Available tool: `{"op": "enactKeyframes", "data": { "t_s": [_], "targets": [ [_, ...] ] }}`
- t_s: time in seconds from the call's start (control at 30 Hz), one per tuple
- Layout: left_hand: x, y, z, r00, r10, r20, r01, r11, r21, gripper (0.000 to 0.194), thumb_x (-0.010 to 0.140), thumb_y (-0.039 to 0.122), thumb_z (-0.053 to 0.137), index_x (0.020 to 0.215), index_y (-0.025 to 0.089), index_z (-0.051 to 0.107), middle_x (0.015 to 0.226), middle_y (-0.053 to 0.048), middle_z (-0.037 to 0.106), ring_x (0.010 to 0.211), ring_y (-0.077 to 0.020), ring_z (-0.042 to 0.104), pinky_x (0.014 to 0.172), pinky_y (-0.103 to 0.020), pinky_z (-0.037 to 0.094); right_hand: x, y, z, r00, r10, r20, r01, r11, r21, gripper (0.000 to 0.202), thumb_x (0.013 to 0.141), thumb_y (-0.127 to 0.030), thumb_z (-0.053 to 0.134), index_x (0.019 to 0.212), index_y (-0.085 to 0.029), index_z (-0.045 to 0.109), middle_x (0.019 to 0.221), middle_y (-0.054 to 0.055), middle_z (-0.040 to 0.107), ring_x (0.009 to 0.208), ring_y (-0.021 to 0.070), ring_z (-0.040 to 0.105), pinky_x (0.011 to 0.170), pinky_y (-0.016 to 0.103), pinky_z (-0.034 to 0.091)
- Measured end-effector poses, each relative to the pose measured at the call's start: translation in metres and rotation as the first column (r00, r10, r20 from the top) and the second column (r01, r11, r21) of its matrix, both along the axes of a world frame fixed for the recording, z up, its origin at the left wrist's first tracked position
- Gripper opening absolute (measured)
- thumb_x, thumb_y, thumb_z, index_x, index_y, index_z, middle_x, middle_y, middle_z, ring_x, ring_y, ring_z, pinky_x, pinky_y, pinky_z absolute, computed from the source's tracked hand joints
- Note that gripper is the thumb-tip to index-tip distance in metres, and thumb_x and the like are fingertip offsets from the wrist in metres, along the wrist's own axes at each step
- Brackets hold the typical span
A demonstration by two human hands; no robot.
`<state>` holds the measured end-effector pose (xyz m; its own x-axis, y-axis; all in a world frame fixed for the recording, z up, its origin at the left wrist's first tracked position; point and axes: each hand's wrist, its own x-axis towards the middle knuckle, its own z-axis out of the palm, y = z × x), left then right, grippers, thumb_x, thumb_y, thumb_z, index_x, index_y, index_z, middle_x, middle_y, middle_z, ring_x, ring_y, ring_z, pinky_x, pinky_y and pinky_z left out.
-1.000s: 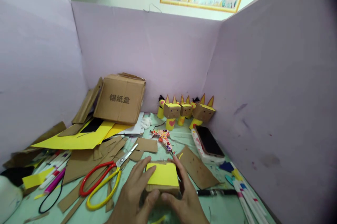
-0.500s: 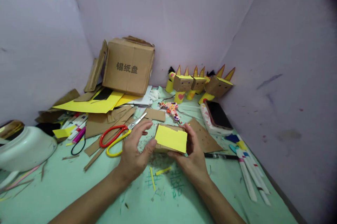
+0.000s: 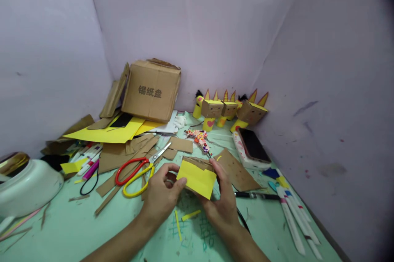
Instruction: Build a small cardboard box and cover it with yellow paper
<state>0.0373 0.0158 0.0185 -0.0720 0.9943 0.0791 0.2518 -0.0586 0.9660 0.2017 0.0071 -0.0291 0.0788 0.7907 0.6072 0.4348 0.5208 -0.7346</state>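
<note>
A small cardboard box (image 3: 197, 161) is held above the green table between both hands. Yellow paper (image 3: 197, 179) lies over its upper face, with a strip of brown showing along the far side. My left hand (image 3: 164, 192) has its thumb on the paper's left edge and its fingers curled at the side. My right hand (image 3: 223, 196) grips the right side, fingers along the edge and thumb partly hidden below. Scissors (image 3: 143, 171) with red and yellow handles lie left of my left hand. Thin yellow paper strips (image 3: 178, 225) rest on the table below.
A large carton (image 3: 150, 91), yellow sheets (image 3: 101, 132) and cardboard scraps (image 3: 117, 157) are at the back left. Decorated box figures (image 3: 212, 109) stand at the back, near a patterned glue gun (image 3: 200, 139). A phone (image 3: 254, 145) and markers (image 3: 291, 221) are right; a white pot (image 3: 27, 186) is left.
The yellow paper has shifted toward me relative to the box, baring more cardboard at the far side. The box looks tilted differently. The whole view has moved, so the background sits lower.
</note>
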Motion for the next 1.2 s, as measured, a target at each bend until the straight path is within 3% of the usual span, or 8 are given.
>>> {"op": "enactKeyframes", "data": {
  "t_s": [0.17, 0.3, 0.53, 0.77, 0.87, 0.97, 1.07, 1.2],
  "targets": [
    [-0.002, 0.002, 0.001, 0.998, 0.053, -0.019, -0.050, 0.987, 0.153, 0.014, 0.071, 0.031, 0.059, 0.065, 0.018, 0.058, 0.069, -0.002, 0.061, 0.063, -0.0157, 0.059, 0.056, -0.024, 0.048, -0.002, -0.001, -0.004, 0.997, 0.017, -0.075, -0.020, 0.999, -0.040, 0.075, 0.067, -0.018, 0.072, 0.134, -0.028, 0.039, 0.138, 0.008, 0.044, 0.128, 0.0310, 0.039, 0.106, 0.048, 0.031],
    [-0.015, 0.006, 0.012, 0.973, 0.147, 0.178, -0.174, 0.973, 0.148, 0.018, 0.069, 0.034, 0.063, 0.069, 0.018, 0.056, 0.062, 0.002, 0.057, 0.055, -0.0121, 0.054, 0.051, -0.022, 0.045, -0.004, 0.003, 0.012, 0.962, -0.038, -0.269, -0.030, 0.969, -0.245, 0.075, 0.062, -0.025, 0.077, 0.129, -0.026, 0.043, 0.138, 0.010, 0.043, 0.127, 0.0321, 0.040, 0.104, 0.047, 0.034],
    [-0.043, 0.025, 0.020, 0.733, 0.332, 0.594, -0.372, 0.926, -0.059, 0.036, 0.051, 0.033, 0.075, 0.072, 0.018, 0.050, 0.053, 0.006, 0.057, 0.047, -0.0092, 0.051, 0.046, -0.017, 0.042, -0.014, 0.053, 0.040, 0.931, -0.091, -0.354, -0.092, 0.879, -0.467, 0.083, 0.056, -0.031, 0.076, 0.131, -0.016, 0.041, 0.133, 0.015, 0.050, 0.121, 0.0321, 0.048, 0.100, 0.046, 0.038],
    [-0.033, 0.014, 0.015, 0.777, 0.256, 0.575, -0.183, 0.966, -0.183, 0.034, 0.052, 0.035, 0.075, 0.066, 0.017, 0.050, 0.046, 0.006, 0.051, 0.042, -0.0072, 0.043, 0.040, -0.016, 0.035, -0.008, 0.031, 0.048, 0.928, -0.136, -0.347, -0.011, 0.921, -0.390, 0.074, 0.061, -0.035, 0.073, 0.130, -0.024, 0.045, 0.140, 0.010, 0.044, 0.126, 0.0289, 0.043, 0.103, 0.043, 0.037],
    [-0.016, -0.004, 0.003, 0.848, 0.092, 0.523, -0.005, 0.986, -0.166, 0.032, 0.057, 0.038, 0.073, 0.061, 0.017, 0.049, 0.044, 0.007, 0.046, 0.041, -0.0069, 0.040, 0.042, -0.017, 0.034, 0.004, -0.006, 0.049, 0.876, -0.171, -0.450, -0.074, 0.875, -0.478, 0.054, 0.069, -0.048, 0.068, 0.116, -0.023, 0.057, 0.118, 0.011, 0.061, 0.103, 0.0265, 0.060, 0.077, 0.035, 0.053],
    [0.000, -0.022, -0.011, 0.880, -0.061, 0.472, 0.150, 0.977, -0.153, 0.036, 0.060, 0.043, 0.072, 0.060, 0.017, 0.048, 0.046, 0.007, 0.041, 0.040, -0.0059, 0.035, 0.040, -0.018, 0.029, 0.010, -0.032, 0.037, 0.902, -0.069, -0.427, -0.215, 0.785, -0.580, 0.043, 0.065, -0.055, 0.068, 0.082, -0.016, 0.067, 0.070, 0.006, 0.067, 0.058, 0.0185, 0.060, 0.046, 0.025, 0.045],
    [0.007, -0.032, -0.019, 0.898, -0.172, 0.406, 0.236, 0.965, -0.114, 0.035, 0.063, 0.044, 0.070, 0.060, 0.017, 0.048, 0.048, 0.007, 0.039, 0.042, -0.0058, 0.033, 0.041, -0.018, 0.026, 0.014, -0.044, 0.028, 0.938, -0.076, -0.337, -0.141, 0.806, -0.575, 0.040, 0.063, -0.052, 0.068, 0.053, -0.015, 0.059, 0.048, -0.001, 0.051, 0.046, 0.0113, 0.046, 0.045, 0.022, 0.036],
    [0.006, -0.030, -0.012, 0.917, -0.260, 0.301, 0.316, 0.936, -0.154, 0.031, 0.065, 0.044, 0.064, 0.064, 0.016, 0.051, 0.050, 0.006, 0.042, 0.044, -0.0073, 0.036, 0.042, -0.019, 0.027, 0.015, -0.047, 0.030, 0.949, -0.121, -0.291, -0.095, 0.771, -0.630, 0.034, 0.064, -0.046, 0.068, 0.056, -0.015, 0.057, 0.050, -0.002, 0.050, 0.048, 0.0106, 0.042, 0.046, 0.022, 0.032]
  ]
}}
